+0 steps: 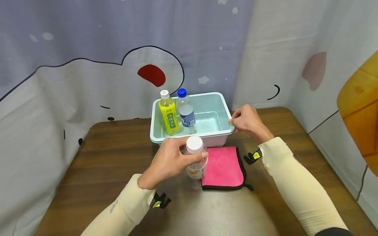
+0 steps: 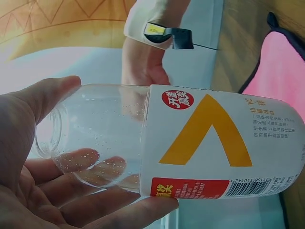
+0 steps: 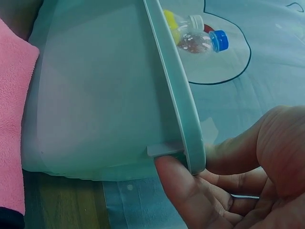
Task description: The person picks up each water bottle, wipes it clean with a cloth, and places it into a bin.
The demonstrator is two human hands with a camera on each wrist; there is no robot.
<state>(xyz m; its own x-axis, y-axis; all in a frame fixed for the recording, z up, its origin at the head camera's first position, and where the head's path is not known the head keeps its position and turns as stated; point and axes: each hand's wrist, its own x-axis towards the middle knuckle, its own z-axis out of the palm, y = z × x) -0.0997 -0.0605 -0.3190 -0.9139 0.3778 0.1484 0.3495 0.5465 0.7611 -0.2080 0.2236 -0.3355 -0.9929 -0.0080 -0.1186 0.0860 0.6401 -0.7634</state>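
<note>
My left hand (image 1: 169,159) grips a clear plastic bottle (image 1: 196,162) by its upper part, in front of the basin. In the left wrist view the bottle (image 2: 224,138) shows a white label with an orange angled mark, and droplets inside. At the far right corner of a light blue plastic basin (image 1: 214,121), my right hand (image 1: 248,120) pinches the rim, thumb on one side and fingers on the other. Inside the basin, a yellow-green drink bottle (image 1: 169,116) with a white cap stands beside a clear bottle (image 1: 186,113) with a blue cap and label.
A pink cloth (image 1: 225,168) with black edging lies on the wooden table (image 1: 118,147), in front of the basin and right of the held bottle. Behind the table hangs a patterned curtain (image 1: 206,49), which continues along the right side.
</note>
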